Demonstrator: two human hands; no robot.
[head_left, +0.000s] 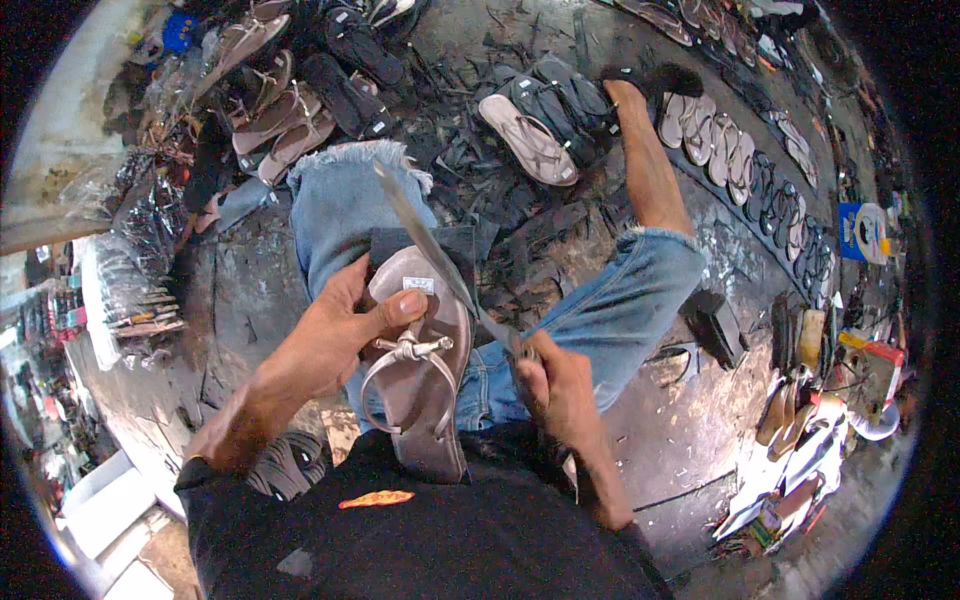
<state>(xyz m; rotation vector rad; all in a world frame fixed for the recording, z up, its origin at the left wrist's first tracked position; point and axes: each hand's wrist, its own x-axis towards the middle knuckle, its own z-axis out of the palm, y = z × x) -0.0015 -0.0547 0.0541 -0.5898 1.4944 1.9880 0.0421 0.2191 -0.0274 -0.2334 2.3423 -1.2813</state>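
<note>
My left hand (345,325) is closed on a brown sandal (410,405), its thumb pressing the insole near a small white label. Pale metallic straps with a knot cross the sandal, and its narrower end points toward my shirt. Under the sandal's far end lies a dark square sheet (458,243), which sticks out past the sole's edge. My right hand (557,385) grips the handle of a long knife (425,238). The blade slants up and left along the sandal's right edge, over the dark sheet. Whether the blade touches the sole I cannot tell.
Pale and dark sandals (527,140) lie ahead of my knees among dark scraps (455,120). More sandals (290,130) are heaped at the far left, and rows of them (735,160) line the right. A dark block (715,328) stands beside my right knee. Plastic-wrapped goods (130,300) sit left.
</note>
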